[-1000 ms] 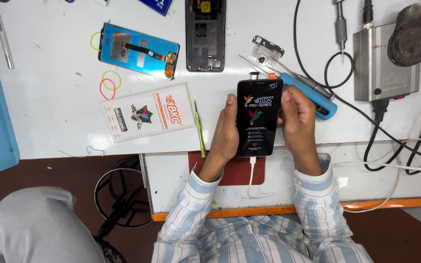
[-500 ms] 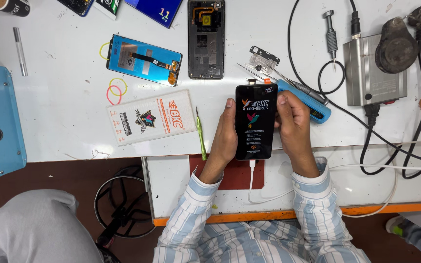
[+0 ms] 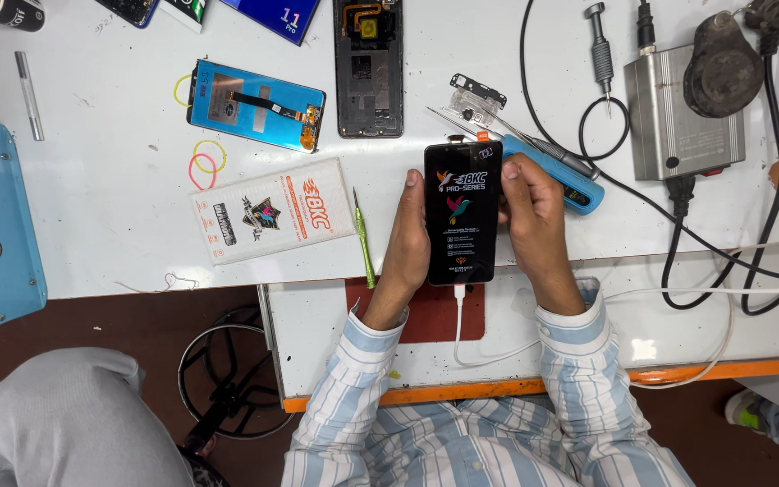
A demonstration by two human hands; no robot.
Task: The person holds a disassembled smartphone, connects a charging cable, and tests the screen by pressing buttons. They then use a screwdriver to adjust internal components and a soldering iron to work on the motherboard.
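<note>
**Phone held over the counter edge, cable hanging from its bottom**

Head view: I see the black phone (image 3: 462,212) gripped upright between both hands, and I take it as my landmark. My left hand (image 3: 405,245) has its fingers clamped along the phone's left edge, and my right hand (image 3: 531,221) clamps the right edge with the thumb near the top corner. A white cable (image 3: 458,317) plugs into the bottom of the phone and loops down across the white tray (image 3: 317,334) below it.

Just right of the phone lies a blue tool (image 3: 563,174), partly under my right hand; just above it sit tweezers (image 3: 462,123) and a small metal bracket (image 3: 477,93). Left of the phone a green pry tool (image 3: 363,237) lies on the counter (image 3: 119,225), with a printed white packet (image 3: 270,210) further left. An opened phone body (image 3: 369,68) lies above and left.

Risks as I judge them: a tug on the cable could strain the port or pull the phone from my grip. Setting it down blindly could put the screen on the tweezers or bracket and scratch it. The black leads well right of the phone could snag a sleeve.
</note>
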